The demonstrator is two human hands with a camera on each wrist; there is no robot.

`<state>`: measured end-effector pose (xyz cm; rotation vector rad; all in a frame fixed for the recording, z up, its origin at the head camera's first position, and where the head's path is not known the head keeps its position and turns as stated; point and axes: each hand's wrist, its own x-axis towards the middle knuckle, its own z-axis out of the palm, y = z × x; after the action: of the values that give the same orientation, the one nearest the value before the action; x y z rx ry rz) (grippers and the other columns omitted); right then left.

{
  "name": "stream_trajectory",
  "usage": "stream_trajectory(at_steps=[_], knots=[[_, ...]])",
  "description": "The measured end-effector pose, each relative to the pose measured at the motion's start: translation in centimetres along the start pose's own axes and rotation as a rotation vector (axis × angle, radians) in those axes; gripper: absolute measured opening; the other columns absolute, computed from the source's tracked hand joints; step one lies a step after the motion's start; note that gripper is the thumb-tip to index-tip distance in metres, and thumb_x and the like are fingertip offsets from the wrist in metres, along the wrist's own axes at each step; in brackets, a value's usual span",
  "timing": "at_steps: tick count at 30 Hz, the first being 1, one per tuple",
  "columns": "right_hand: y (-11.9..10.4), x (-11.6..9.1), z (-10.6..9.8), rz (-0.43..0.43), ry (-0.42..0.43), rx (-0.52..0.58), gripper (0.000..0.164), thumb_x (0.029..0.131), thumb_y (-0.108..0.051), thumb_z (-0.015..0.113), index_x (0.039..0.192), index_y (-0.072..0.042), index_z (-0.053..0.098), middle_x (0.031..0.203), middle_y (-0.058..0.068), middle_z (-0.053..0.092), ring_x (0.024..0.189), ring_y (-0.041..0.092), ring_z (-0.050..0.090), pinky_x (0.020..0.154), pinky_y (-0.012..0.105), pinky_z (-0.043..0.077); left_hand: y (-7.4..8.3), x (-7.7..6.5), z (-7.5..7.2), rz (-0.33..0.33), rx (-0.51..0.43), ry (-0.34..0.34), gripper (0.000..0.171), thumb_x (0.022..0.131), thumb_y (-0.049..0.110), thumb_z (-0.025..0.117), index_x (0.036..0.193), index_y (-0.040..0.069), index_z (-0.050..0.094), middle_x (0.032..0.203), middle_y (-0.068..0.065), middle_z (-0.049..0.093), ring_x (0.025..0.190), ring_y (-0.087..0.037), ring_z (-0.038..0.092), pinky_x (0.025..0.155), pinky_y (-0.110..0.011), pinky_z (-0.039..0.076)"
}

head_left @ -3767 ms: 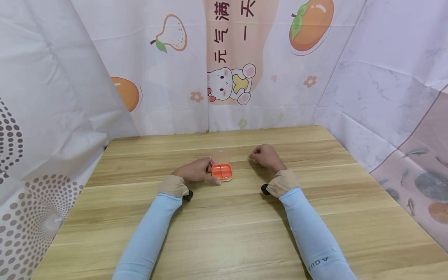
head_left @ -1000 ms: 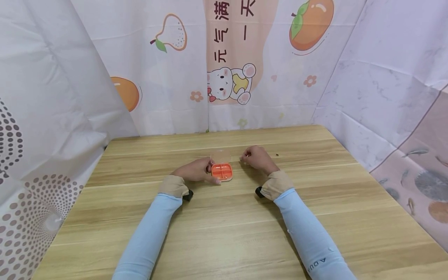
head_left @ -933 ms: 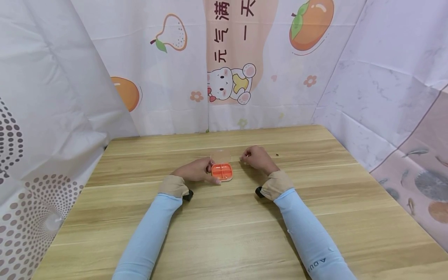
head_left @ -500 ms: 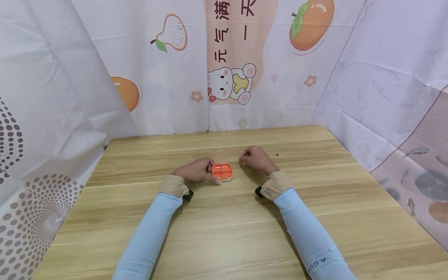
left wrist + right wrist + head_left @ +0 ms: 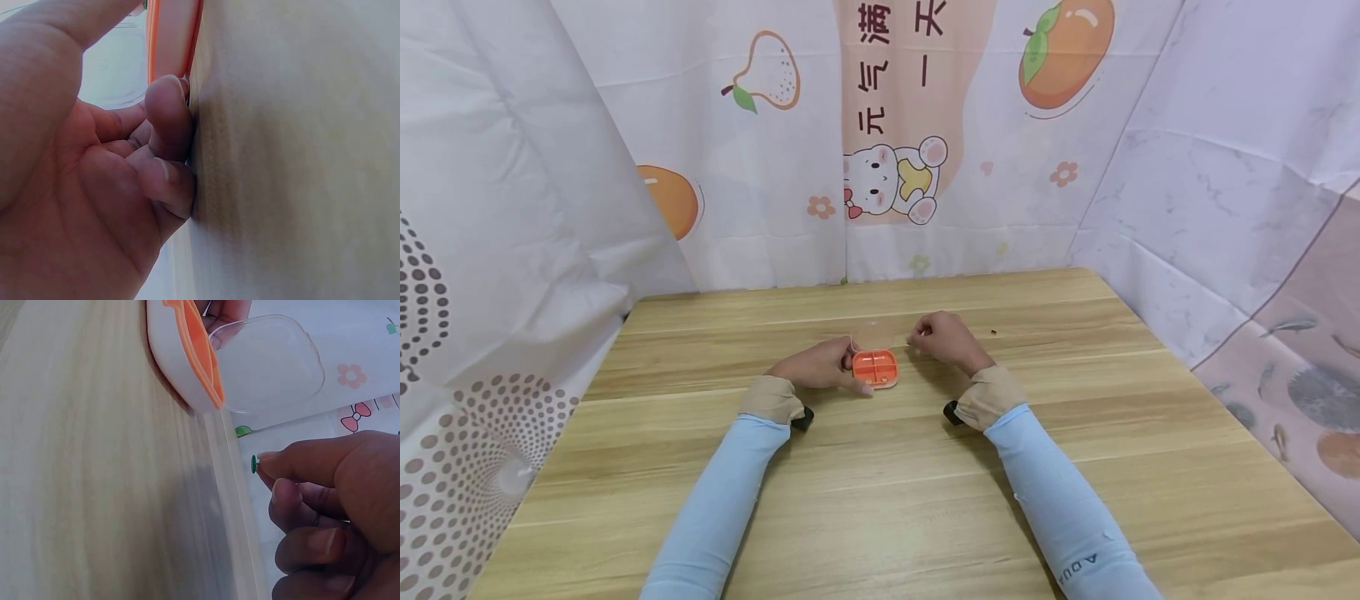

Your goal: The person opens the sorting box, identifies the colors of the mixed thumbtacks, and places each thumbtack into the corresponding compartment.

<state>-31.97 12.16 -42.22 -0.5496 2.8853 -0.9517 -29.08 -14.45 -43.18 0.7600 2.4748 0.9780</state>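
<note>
Here's the danger spot: a tiny green stud (image 5: 254, 464), caught by just the tips of the right hand's (image 5: 946, 340) thumb and finger — a slight roll of those tips could flick it loose, and it would probably bounce off across the bench (image 5: 880, 500). Next worry, the box (image 5: 172, 353), set near the middle of the bench with its clear lid (image 5: 269, 362) swung back; the lid sits close on the stud's side, so a low pass could clip it and jog the whole thing. And if the left hand (image 5: 820, 365) slackens, so light-looking a box might skid or turn. Now the pose: right grip pinching the stud, just off to the right of the lid, the other fingers curled beneath, palm turned inward. Left grip closed round the box's left side — thumb along the near edge, fingertips round the back by the lid, lower fingers touching the bench. Both forearms reach forward, angling in towards the box from either side, and the wrists look low over the wood.
</note>
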Motion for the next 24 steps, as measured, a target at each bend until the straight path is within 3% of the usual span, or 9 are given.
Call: stream_trajectory(at_steps=[24], knots=[[-1.4,-0.1,0.2,-0.006,-0.053,0.006,0.017,0.093,-0.025,0.065,0.09,-0.01,0.072,0.079,0.0,0.064,0.069,0.016,0.052,0.061,0.028,0.041,-0.3,0.1,0.0,0.005,0.021,-0.004,0.061,0.073,0.048,0.082,0.111,0.011,0.052,0.09,-0.004,0.055,0.078,-0.014,0.046,0.067,-0.026,0.04]])
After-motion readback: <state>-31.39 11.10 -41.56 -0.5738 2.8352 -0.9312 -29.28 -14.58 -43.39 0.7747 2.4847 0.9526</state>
